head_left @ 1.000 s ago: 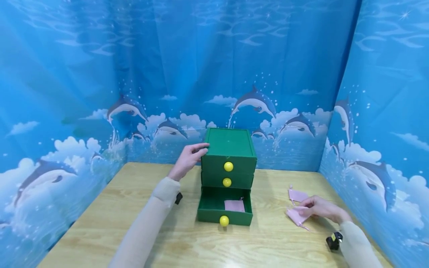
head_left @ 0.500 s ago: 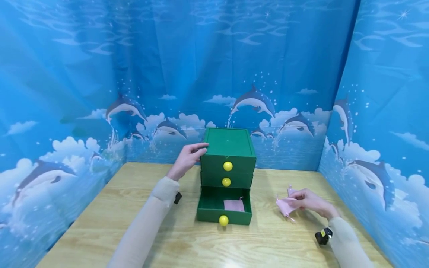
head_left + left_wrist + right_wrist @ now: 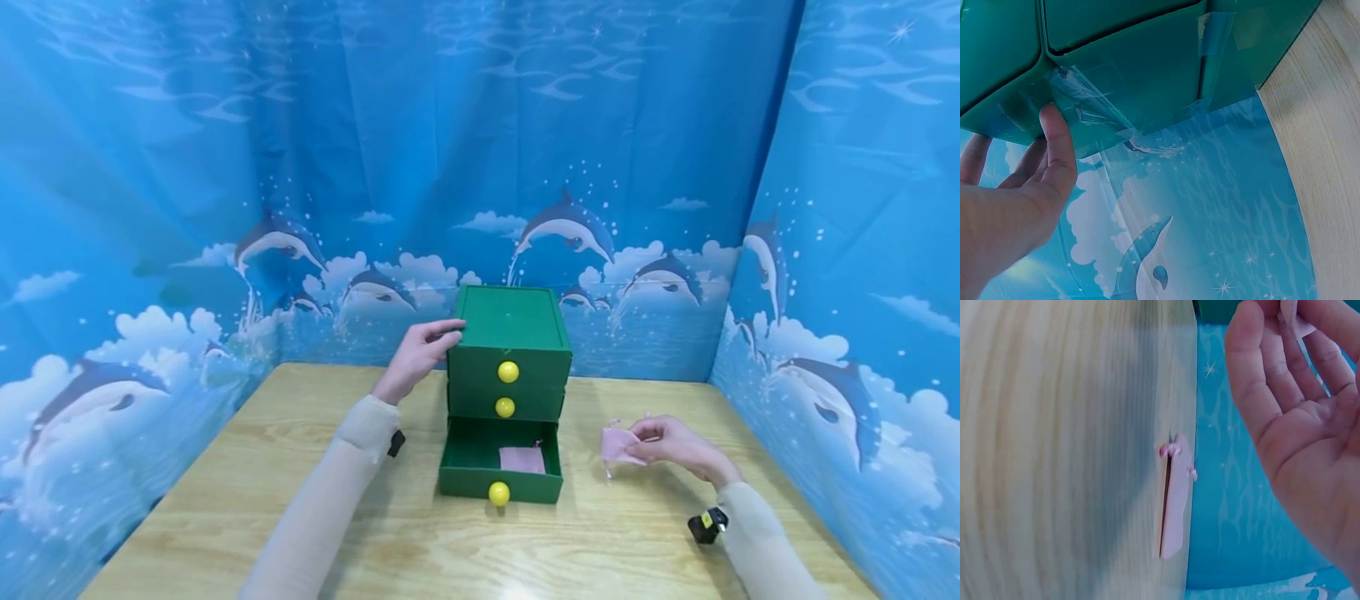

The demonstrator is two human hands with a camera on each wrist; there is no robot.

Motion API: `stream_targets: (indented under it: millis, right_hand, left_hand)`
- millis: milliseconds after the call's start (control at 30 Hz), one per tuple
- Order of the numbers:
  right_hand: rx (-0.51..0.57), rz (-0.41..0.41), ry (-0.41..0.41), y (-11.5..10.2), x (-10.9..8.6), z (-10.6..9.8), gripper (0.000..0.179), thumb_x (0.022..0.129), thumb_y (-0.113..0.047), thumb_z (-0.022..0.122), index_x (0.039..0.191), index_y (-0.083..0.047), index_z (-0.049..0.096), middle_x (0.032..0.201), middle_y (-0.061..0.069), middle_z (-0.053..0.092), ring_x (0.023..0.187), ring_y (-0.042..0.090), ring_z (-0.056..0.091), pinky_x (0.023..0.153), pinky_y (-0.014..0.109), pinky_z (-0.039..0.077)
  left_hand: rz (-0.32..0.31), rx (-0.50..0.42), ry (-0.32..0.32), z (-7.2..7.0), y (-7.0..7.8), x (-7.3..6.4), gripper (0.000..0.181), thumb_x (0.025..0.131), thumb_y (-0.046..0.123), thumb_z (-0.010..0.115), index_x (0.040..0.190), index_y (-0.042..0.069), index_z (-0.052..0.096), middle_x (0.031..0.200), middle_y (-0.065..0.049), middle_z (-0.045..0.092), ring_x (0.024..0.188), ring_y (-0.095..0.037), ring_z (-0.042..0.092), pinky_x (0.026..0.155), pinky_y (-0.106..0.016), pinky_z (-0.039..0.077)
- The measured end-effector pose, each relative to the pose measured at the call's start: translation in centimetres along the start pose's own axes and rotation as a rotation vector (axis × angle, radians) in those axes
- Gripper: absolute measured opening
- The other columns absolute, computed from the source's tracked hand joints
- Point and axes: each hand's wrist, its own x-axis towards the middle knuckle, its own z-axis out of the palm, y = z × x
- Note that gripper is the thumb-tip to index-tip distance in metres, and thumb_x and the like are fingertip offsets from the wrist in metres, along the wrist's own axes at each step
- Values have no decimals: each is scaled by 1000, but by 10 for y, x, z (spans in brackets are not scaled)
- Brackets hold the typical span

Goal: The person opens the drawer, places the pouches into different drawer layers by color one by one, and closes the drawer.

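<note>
A green cabinet [image 3: 510, 379] of stacked drawers with yellow knobs stands on the table, its bottom drawer [image 3: 468, 479] pulled out. One pink drawstring pouch [image 3: 522, 459] lies in that drawer. My left hand [image 3: 417, 354] rests with extended fingers at the cabinet's upper left edge; in the left wrist view the thumb [image 3: 1057, 134] touches the taped side. To the right of the drawer, my right hand [image 3: 678, 446] pinches a second pink pouch [image 3: 617, 445] above the table. Another pink pouch [image 3: 1175, 500] lies on the tabletop in the right wrist view; in the head view my right hand mostly hides it.
The wooden table [image 3: 360, 533] has its back edge against a blue dolphin-print curtain [image 3: 420, 167], which also hangs along both sides. Black devices [image 3: 705, 527] are strapped at the wrists.
My right hand has moved left with the pinched pouch, away from the pouch left on the table and nearer the open drawer. The left hand stays at the cabinet edge.
</note>
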Motion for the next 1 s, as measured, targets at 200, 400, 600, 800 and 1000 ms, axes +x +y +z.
stream_targets:
  millis: [200,400,600,800,1000]
  right_hand:
    - [19,-24,18,-9,6,8,24,92,-15,67,105,6,67,92,3,68,81,13,64,75,36,58]
    - [-29,-23,49,-18,12,17,26,93,-19,67,106,3,69,94,7,71,81,12,63,76,38,56]
    - [-100,-8,111,-27,17,26,25,92,-24,69,104,-2,72,95,6,72,81,12,60,73,37,53]
    - [-124,-7,132,-35,19,30,25,92,-27,69,104,-5,74,99,8,73,83,14,59,75,36,51]
    - [-93,-6,114,-41,18,30,29,94,-28,67,110,-5,73,96,8,72,73,15,55,63,29,48]
  left_hand:
    - [7,16,11,-1,1,0,40,102,36,54,139,23,57,150,-1,46,132,-24,47,102,-51,47]
    - [5,19,12,-1,2,-1,40,102,34,53,140,21,56,150,-1,46,131,-24,48,101,-50,47]
    - [2,14,12,-1,1,-2,40,102,34,53,140,21,56,152,-2,45,133,-26,47,101,-51,47]
    - [0,11,8,0,1,-3,39,102,33,53,140,22,56,152,-2,44,133,-25,46,101,-50,47]
    - [9,9,5,1,0,-2,39,102,34,52,140,21,56,151,-2,44,133,-25,47,101,-50,47]
